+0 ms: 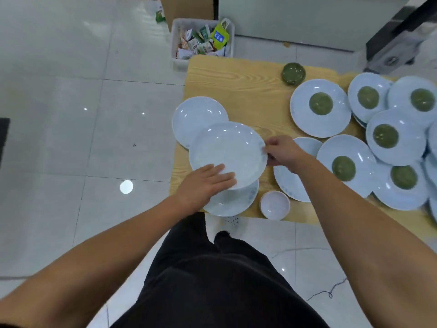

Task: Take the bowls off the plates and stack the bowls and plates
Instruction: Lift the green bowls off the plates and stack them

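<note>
Both hands' grip (279, 151) on plate (228, 152) (raised)

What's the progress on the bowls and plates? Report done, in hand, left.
Done: a few plates are bare, one at the table's far left, and two bowls stand alone, green and white.
In hand: both hands, left and right, hold a plate over another.
Left: six plates still carry green bowls, like this.
</note>
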